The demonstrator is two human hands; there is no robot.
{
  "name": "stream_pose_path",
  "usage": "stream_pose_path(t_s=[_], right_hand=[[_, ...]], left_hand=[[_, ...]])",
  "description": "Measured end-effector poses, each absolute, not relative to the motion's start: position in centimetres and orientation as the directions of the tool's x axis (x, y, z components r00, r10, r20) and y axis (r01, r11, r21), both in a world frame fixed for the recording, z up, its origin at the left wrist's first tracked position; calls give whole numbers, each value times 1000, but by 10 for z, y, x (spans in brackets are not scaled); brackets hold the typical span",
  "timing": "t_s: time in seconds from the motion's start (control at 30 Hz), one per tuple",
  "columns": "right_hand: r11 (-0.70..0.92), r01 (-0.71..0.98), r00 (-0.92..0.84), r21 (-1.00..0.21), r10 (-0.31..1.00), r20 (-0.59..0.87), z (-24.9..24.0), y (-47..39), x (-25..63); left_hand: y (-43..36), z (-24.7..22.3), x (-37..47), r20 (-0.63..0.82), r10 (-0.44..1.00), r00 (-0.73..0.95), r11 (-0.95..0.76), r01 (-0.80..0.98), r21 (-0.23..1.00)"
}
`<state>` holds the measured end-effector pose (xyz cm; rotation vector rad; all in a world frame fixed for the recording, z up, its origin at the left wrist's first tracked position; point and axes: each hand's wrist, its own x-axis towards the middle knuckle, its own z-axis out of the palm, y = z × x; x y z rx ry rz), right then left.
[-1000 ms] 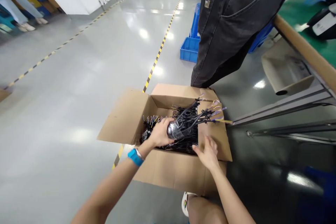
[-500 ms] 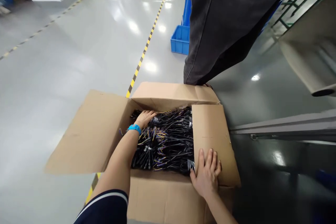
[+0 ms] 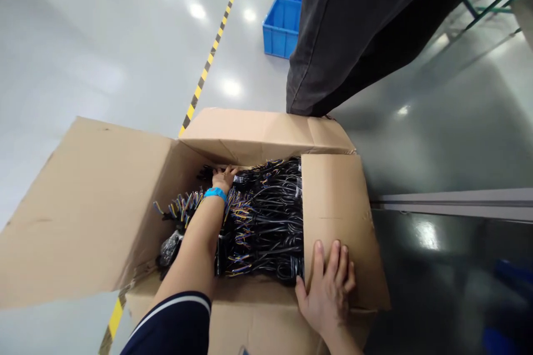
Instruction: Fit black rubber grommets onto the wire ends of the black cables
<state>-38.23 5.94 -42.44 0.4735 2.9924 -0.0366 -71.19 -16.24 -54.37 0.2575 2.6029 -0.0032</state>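
Note:
An open cardboard box (image 3: 266, 125) holds bundles of black cables (image 3: 275, 216) with colored wire ends. My left hand (image 3: 224, 177), a blue watch on its wrist, reaches into the box's far left part and rests on the cables there, fingers spread. On the folded right flap (image 3: 333, 194) lies my right hand (image 3: 328, 283), palm down and fingers apart, its thumb over the flap's inner edge. A clear plastic wrap (image 3: 170, 247) shows at the box's left end, partly hidden by my left forearm.
A person's dark trouser leg (image 3: 353, 28) stands right behind the box. Beyond it are a blue crate (image 3: 281, 28) and a yellow-black floor line (image 3: 212, 52). The left flap (image 3: 91, 205) spreads out wide. Metal rails (image 3: 449, 203) run at the right.
The view has moved closer to the box. Its left end, with more cable ends and the plastic wrap, now shows. My left hand is deeper at the far side; my right hand stays on the flap.

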Motion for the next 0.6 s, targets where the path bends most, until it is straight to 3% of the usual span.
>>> stream_pose_path(t_s=[0.33,0.47,0.6], right_hand=[[947,321,-909,15,312,-278,-427,62,-382],[944,330,-896,-14,308,-321,-422,62,-391],[927,369,-866,-73,314,-389,-401,65,-402]], left_hand=[[-126,-510,-709,-508,235,-829,895,-19,446],[-136,-444,-685,-436,195,-879,819,-99,565],[-168,-359,-568,-400,137,-906,764,-160,625]])
